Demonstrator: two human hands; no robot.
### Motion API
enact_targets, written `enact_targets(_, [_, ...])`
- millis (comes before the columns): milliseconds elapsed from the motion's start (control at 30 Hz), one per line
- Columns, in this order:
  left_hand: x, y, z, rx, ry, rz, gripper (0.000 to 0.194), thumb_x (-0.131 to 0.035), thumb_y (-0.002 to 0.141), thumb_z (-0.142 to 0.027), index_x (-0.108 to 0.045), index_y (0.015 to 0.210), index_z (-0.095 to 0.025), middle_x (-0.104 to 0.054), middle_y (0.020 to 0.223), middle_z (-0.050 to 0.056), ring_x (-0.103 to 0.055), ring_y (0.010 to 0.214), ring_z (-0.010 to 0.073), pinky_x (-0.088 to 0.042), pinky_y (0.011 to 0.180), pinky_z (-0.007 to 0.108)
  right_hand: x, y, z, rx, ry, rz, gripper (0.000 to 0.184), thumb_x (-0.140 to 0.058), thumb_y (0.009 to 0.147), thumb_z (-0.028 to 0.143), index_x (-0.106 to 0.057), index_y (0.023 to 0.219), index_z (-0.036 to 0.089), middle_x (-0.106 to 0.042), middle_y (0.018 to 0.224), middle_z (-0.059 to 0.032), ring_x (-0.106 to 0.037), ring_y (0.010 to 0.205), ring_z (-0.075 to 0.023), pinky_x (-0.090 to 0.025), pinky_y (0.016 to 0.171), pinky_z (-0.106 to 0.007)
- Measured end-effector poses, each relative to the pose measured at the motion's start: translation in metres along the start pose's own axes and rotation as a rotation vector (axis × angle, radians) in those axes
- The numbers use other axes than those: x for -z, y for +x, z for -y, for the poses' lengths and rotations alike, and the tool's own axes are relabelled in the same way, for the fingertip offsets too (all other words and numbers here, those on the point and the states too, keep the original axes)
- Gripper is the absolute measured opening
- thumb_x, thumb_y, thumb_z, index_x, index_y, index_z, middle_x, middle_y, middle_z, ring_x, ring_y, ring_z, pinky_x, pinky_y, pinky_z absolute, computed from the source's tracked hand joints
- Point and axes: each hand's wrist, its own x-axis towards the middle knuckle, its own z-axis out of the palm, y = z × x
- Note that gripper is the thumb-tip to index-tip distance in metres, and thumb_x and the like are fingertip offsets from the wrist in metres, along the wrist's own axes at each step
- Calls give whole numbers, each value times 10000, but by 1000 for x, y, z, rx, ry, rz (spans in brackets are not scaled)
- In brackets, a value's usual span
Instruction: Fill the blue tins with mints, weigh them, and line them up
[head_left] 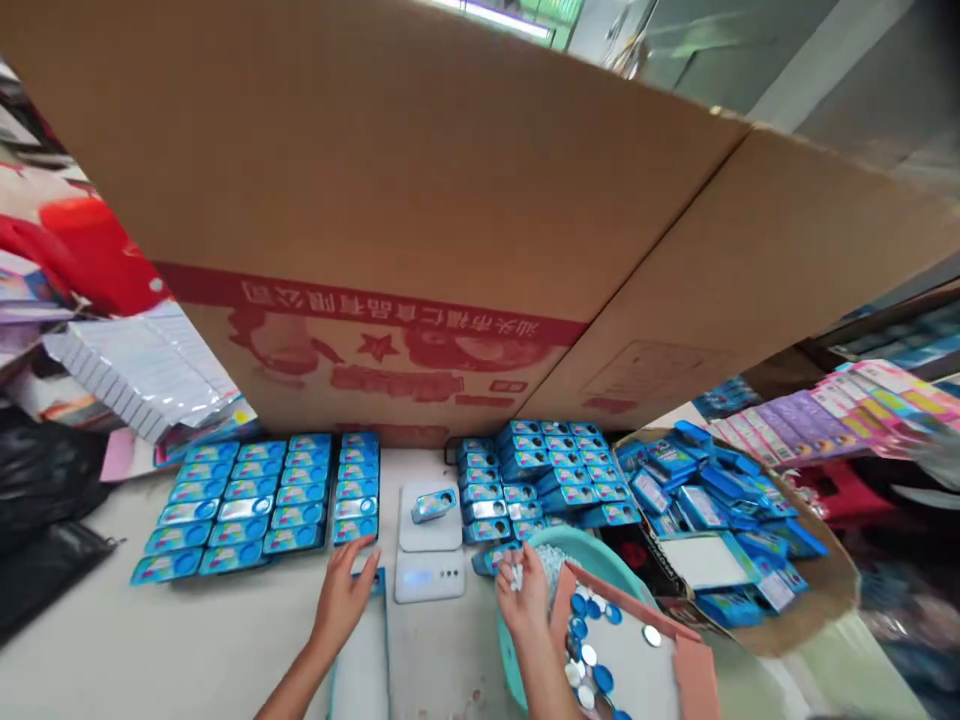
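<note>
My left hand (pixel 345 592) has its fingers apart, just in front of a short column of small blue boxes (pixel 357 505). Whether its fingertips touch the nearest box I cannot tell. Small pale beads (pixel 517 577) lie in my right hand (pixel 525 595), its fingers curled around them. That hand is over the left side of a teal basin (pixel 508 655), where more clear beads (pixel 551 562) show. Between the hands stands a white digital scale (pixel 430 580), its display lit. One blue box with a round opening (pixel 433 505) rests on the scale's plate.
Blue boxes stand in rows at left (pixel 240 508) and stacked at right (pixel 562 465). A pinkish cardboard tray (pixel 694 670) holding blue and silver discs (pixel 589 655) overlaps the basin. A carton (pixel 832 600) of loose blue boxes is farther right. A tall cardboard wall (pixel 360 180) closes the back.
</note>
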Motion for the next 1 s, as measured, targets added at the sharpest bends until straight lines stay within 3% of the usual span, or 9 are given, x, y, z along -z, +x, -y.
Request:
enact_targets(67, [-5, 0, 0, -8, 2, 6, 403, -514, 768, -524, -661, 969, -206, -677, 1011, 87, -609, 998, 249, -479, 900, 428, -20, 14, -6, -129, 107, -64, 325, -625, 715, 411, -429, 574, 194, -468, 512, 74, -347, 335, -29, -231, 288, -136])
enact_targets(133, [-8, -1, 0, -14, -7, 16, 384, -514, 781, -502, -656, 986, -210, -671, 1025, 83, -603, 1010, 240, -475, 904, 417, -47, 33, -9, -174, 146, -82, 247, -582, 728, 389, -468, 626, 196, -468, 506, 75, -333, 328, -30, -206, 286, -134])
enact_targets(233, [-11, -5, -2, -1, -23, 32, 357, -515, 796, -478, -650, 999, -217, -663, 1036, 78, -594, 1020, 230, -473, 904, 402, -79, 61, -10, -125, 131, -112, 232, -501, 781, 363, -455, 624, 199, -441, 486, 76, -320, 325, -34, -191, 289, -139])
enact_targets(300, [-11, -6, -3, 26, -39, 36, 349, -513, 804, -470, -643, 1009, -219, -654, 1050, 80, -590, 1020, 225, -477, 891, 391, -89, 78, -12, -97, 120, -140, 264, -467, 808, 353, -415, 594, 207, -420, 473, 77, -343, 339, -41, -211, 298, -144])
enact_targets(500, [-8, -9, -3, 82, -60, 36, 343, -510, 810, -475, -635, 1007, -223, -646, 1051, 74, -581, 1009, 216, -463, 897, 379, -87, 108, -21, -69, 85, -204, 273, -412, 848, 323, -416, 599, 212, -476, 507, 60, -457, 421, -59, -354, 386, -160])
enact_targets(1000, [-1, -10, 1, 118, -116, -21, 315, -504, 824, -456, -629, 998, -225, -632, 1049, 66, -575, 1018, 204, -486, 854, 334, -94, 117, -43, 36, -67, -283, 339, -417, 838, 412, -473, 575, 207, -542, 502, 44, -593, 516, -103, -476, 548, -224])
